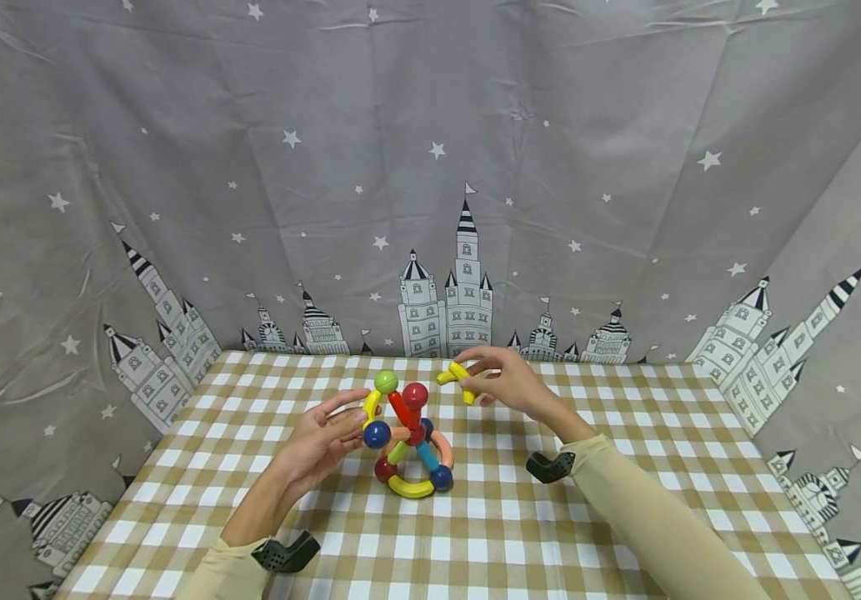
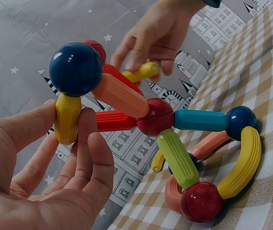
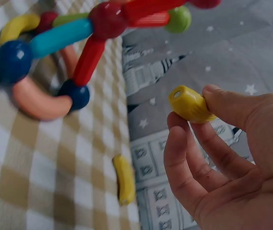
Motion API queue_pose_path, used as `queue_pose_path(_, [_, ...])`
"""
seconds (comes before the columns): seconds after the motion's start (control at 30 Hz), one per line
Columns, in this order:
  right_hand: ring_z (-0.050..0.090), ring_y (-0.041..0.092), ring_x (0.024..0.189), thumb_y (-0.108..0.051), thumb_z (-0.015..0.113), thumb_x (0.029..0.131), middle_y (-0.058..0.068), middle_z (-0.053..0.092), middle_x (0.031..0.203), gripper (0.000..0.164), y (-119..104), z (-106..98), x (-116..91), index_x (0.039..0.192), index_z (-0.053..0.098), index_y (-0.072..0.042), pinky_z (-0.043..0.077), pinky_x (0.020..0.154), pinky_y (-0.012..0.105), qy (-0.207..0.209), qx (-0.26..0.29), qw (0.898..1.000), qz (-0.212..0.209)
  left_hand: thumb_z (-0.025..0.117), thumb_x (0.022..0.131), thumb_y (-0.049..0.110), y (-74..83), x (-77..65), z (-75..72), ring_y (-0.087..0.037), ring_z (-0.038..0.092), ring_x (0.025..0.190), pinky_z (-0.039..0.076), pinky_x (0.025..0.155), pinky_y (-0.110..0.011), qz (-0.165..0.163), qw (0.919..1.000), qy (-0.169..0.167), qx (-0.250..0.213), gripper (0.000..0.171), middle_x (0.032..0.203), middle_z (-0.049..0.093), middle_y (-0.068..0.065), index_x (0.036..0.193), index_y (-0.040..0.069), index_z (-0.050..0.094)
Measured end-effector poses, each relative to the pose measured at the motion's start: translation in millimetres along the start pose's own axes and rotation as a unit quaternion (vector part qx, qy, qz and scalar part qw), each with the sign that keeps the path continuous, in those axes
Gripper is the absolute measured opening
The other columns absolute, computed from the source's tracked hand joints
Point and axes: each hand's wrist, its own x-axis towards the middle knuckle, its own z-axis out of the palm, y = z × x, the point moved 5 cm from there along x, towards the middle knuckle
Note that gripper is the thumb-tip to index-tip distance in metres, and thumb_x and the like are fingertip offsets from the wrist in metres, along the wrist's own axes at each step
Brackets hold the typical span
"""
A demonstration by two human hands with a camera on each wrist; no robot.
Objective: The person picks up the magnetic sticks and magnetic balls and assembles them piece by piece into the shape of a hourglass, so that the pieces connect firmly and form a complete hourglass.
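Note:
A magnetic ball-and-rod structure [image 1: 417, 432] stands on the checked cloth, its ring of curved rods at the bottom. At its upper left, my left hand [image 1: 317, 437] pinches a curved yellow rod [image 2: 68, 117] between thumb and fingers, just under a dark blue ball [image 2: 75, 69]. That rod joins the blue ball to a green ball [image 1: 386, 382] at the top. Right of the structure, my right hand [image 1: 508, 382] holds a loose yellow rod [image 3: 190, 104] in its fingertips, raised off the cloth. A red ball [image 1: 415, 396] caps an upright red rod.
Another curved yellow rod [image 3: 124, 179] lies on the cloth behind the structure, near the table's far edge. A grey curtain [image 1: 430, 167] printed with castles and stars hangs around the back and sides of the checked tablecloth [image 1: 490, 533].

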Motion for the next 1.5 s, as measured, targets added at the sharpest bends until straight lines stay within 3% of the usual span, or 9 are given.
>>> queue_pose_path(0.33, [0.073,0.027,0.086,-0.016,0.077,0.094,0.013,0.072,0.112,0.037,-31.8,15.6,15.6,0.130,0.068,-0.017,0.061,0.074,0.048,-0.003,0.056,0.998,0.008,0.067,0.100,0.007,-1.6,0.2,-2.8,-0.019,0.070,0.098,0.057,0.086,-0.032,-0.006,0.9999,0.015,-0.001,0.045,0.118,0.072,-0.009,0.142,0.007,0.053])
queue_pose_path(0.53, [0.073,0.032,0.087,-0.017,0.077,0.094,0.013,0.070,0.111,0.037,-46.5,26.4,22.2,0.130,0.068,-0.018,0.058,0.079,0.057,-0.003,0.070,0.997,0.009,0.066,0.100,0.006,-2.4,0.9,-2.6,-0.019,0.070,0.098,0.057,0.086,-0.032,-0.005,0.9999,0.011,-0.002,0.044,0.119,0.072,-0.010,0.142,0.007,0.052])
queue_pose_path(0.63, [0.073,0.030,0.088,-0.016,0.077,0.094,0.014,0.069,0.111,0.037,-52.4,30.8,23.2,0.130,0.067,-0.018,0.059,0.078,0.054,-0.008,0.069,0.998,0.007,0.066,0.100,0.006,-2.4,1.0,-2.0,-0.019,0.070,0.098,0.057,0.086,-0.032,-0.003,1.0000,0.008,-0.003,0.045,0.119,0.072,-0.010,0.143,0.006,0.052])
queue_pose_path(0.77, [0.073,0.027,0.085,-0.017,0.077,0.094,0.014,0.069,0.109,0.037,-54.8,34.5,24.3,0.130,0.067,-0.017,0.061,0.074,0.048,-0.012,0.061,0.998,0.004,0.066,0.100,0.006,-2.2,1.3,-1.0,-0.018,0.070,0.097,0.057,0.087,-0.032,-0.004,0.9999,0.011,-0.001,0.046,0.120,0.072,-0.011,0.143,0.006,0.051])
queue_pose_path(1.2, [0.071,0.032,0.085,-0.019,0.076,0.095,0.012,0.071,0.110,0.035,-54.7,33.5,24.5,0.129,0.068,-0.017,0.061,0.075,0.049,-0.028,0.058,0.997,0.032,0.067,0.100,0.006,-0.7,1.5,0.8,-0.018,0.070,0.096,0.057,0.085,-0.031,0.001,0.9999,0.008,0.007,0.048,0.124,0.070,-0.014,0.145,0.002,0.049])
queue_pose_path(1.5, [0.068,0.023,0.079,-0.020,0.077,0.094,0.012,0.070,0.101,0.025,-56.1,34.0,28.6,0.119,0.073,-0.015,0.061,0.068,0.039,-0.068,0.042,0.995,0.063,0.067,0.100,0.007,-1.4,1.8,0.3,-0.017,0.069,0.095,0.057,0.085,-0.030,0.002,0.9999,0.011,0.005,0.048,0.120,0.072,-0.011,0.144,0.003,0.050])
